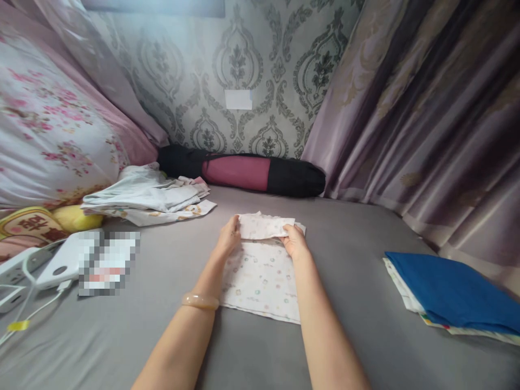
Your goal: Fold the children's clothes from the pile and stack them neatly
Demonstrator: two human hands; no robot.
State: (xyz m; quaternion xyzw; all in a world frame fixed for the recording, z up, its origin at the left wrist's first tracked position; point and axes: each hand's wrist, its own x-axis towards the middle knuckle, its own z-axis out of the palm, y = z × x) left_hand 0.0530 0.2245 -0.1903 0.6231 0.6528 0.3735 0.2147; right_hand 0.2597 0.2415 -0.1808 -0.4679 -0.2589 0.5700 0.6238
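Note:
A white cloth garment (260, 281) with a small pale print lies flat on the grey bed, its far part folded over toward me. My left hand (229, 236) is closed on the left end of that folded strip, and a bangle circles this wrist. At the strip's right end my right hand (293, 239) pinches the fabric between thumb and fingers. The near part of the cloth lies between my forearms, with its lower edge on the sheet. Whether it is a shirt or another kind of garment I cannot tell.
A loose pile of pale clothes (150, 195) lies at the far left, folded blue fabric (459, 290) on the right. Beyond is a long black and maroon bag (239, 172) against the wall. A white power bank (69, 260), cables and a power strip (20, 268) are at left.

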